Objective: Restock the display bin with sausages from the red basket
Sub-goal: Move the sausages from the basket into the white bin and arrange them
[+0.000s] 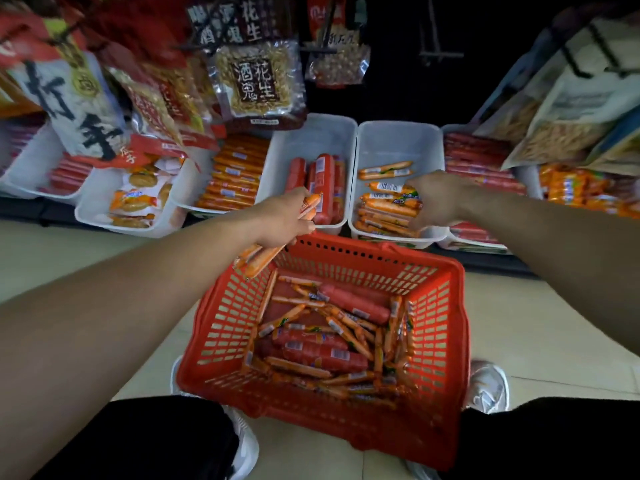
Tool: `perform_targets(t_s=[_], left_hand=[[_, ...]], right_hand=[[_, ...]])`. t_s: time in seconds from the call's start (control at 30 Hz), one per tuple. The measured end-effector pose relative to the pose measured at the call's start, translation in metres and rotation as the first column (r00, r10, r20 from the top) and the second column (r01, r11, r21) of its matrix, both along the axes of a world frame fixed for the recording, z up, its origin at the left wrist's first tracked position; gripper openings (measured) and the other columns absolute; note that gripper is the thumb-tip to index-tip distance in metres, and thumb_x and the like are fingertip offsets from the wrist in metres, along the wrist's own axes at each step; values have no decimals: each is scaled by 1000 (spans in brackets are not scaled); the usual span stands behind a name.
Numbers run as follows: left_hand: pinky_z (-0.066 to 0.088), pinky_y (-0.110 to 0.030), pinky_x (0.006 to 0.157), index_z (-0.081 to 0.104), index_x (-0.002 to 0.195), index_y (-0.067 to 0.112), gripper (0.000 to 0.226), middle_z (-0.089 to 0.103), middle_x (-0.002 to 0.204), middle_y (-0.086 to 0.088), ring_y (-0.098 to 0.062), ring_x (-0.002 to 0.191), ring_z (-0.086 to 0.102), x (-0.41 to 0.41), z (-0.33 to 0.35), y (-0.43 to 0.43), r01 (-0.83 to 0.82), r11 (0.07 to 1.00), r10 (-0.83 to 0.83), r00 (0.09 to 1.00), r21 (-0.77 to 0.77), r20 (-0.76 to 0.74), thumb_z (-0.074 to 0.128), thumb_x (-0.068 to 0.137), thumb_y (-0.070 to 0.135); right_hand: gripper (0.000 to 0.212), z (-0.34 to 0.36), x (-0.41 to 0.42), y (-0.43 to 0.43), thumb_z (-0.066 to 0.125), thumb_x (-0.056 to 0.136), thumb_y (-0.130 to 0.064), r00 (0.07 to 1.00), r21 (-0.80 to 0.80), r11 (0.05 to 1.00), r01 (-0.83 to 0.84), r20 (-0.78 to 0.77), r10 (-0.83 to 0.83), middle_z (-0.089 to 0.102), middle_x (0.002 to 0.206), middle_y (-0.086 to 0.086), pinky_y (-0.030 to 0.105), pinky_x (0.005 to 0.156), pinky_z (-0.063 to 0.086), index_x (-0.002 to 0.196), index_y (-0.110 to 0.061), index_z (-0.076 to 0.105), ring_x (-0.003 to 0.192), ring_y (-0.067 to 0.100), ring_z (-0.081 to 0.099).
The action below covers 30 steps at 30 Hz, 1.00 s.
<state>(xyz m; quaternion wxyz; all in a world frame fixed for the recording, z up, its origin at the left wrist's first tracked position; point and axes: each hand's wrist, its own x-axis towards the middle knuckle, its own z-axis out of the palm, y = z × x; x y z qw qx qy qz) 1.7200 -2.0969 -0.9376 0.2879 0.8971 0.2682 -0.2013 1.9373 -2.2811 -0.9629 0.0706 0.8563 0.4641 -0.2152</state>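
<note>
A red plastic basket (446,327) stands on the floor between my feet, holding several thin orange sausages (301,367) and thick red ones. My left hand (280,220) hovers over the basket's far left corner, shut on a bundle of thin orange sausages (258,259). My right hand (434,199) reaches into the white display bin (398,136) just beyond the basket, resting on the thin orange sausages (388,202) piled at its front. Whether its fingers hold one is hidden.
A white bin with thick red sausages (322,188) sits left of the display bin. More bins of sausages (235,174) and biscuits (135,199) line the low shelf. Snack bags (256,84) hang above. White shoes (488,386) flank the basket.
</note>
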Motion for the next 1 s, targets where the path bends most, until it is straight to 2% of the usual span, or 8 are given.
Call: perform_targets(t_s=[0.1,0.23,0.3,0.43,0.67,0.73,0.87,1.0], left_hand=[[47,-39,96,36,143,22,49,57,129,-2,-22,113,58,10,-14,7,3,1000,-4,1000,-28,-6,56,100,32],[42,-31,84,39,142,22,48,57,119,2,-17,100,57,30,-34,18,3,1000,-4,1000,-28,-14,58,99,32],[41,-30,82,37,144,21,50,56,120,3,-17,99,57,41,-41,23,1,999,-1,1000,-38,-2,58,99,33],[45,-33,83,36,145,21,52,58,124,1,-18,101,60,63,-54,26,-45,998,46,999,-48,9,58,99,33],[38,-32,100,21,156,18,70,41,153,-10,-29,132,48,99,-59,14,-35,999,35,998,-7,52,57,99,36],[37,-33,98,25,153,18,66,38,155,-9,-29,128,50,114,-58,7,13,999,-17,997,50,70,57,99,37],[39,-30,81,37,142,18,50,58,118,-5,-21,96,56,155,-61,-19,118,991,-123,989,64,77,58,99,32],[39,-31,80,38,142,16,50,57,121,-7,-23,102,55,198,-72,-46,193,979,-199,974,69,104,59,99,29]], right_hand=[[37,-21,17,17,81,68,-39,1000,-36,999,-19,-7,19,60,76,-5,32,60,49,82,-29,48,68,14,55],[42,-51,34,37,81,68,-40,1000,-70,997,-18,-15,17,63,80,-3,30,56,47,98,-24,56,72,18,59],[50,-69,39,42,83,69,-42,999,-86,996,-3,-40,0,67,91,0,36,70,55,107,-21,57,81,21,62],[70,-93,43,36,78,77,-50,994,-55,998,39,-101,-45,61,127,6,35,87,48,133,-19,51,114,30,57],[46,-87,50,6,66,84,-41,985,114,984,139,-115,-126,60,126,9,38,94,49,126,-22,59,115,31,58],[47,-86,51,-8,66,85,-38,988,145,981,132,-93,-119,57,124,11,40,93,49,128,-21,59,115,33,57],[53,-87,58,-32,65,85,-38,985,194,966,173,-57,-165,51,126,10,41,94,45,133,-19,54,121,34,51],[56,-91,65,-55,65,84,-49,975,190,957,219,-89,-205,51,126,10,45,95,47,131,-20,55,119,33,50]])
